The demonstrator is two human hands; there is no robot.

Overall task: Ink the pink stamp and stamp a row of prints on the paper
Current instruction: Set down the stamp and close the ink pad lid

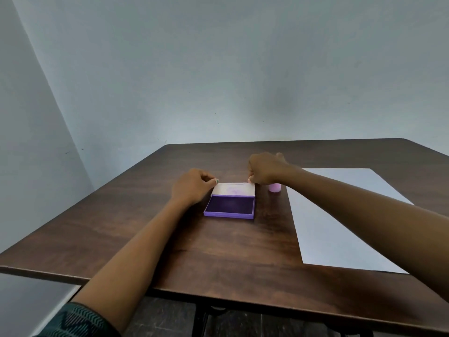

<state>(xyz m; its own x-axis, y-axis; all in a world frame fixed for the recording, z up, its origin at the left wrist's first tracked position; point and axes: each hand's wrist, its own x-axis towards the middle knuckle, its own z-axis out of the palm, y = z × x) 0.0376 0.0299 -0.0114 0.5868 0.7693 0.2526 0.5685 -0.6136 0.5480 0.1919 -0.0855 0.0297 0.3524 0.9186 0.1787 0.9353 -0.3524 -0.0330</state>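
We've got left hand (pixel 192 186) and right hand (pixel 264 171) pinching the ink pad (pixel 229 206) lid (pixel 233 189) corners; fold it fully back, base flat, before grabbing the pink stamp (pixel 275 188).

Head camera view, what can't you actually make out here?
- Pink stamp: mostly hidden behind the right hand; its face is unseen.
- Ink pad lid: faint marking inside, too small to read.
- Paper: partly covered by the right forearm.
- Left hand: fingertips at the lid's corner, grip unclear.
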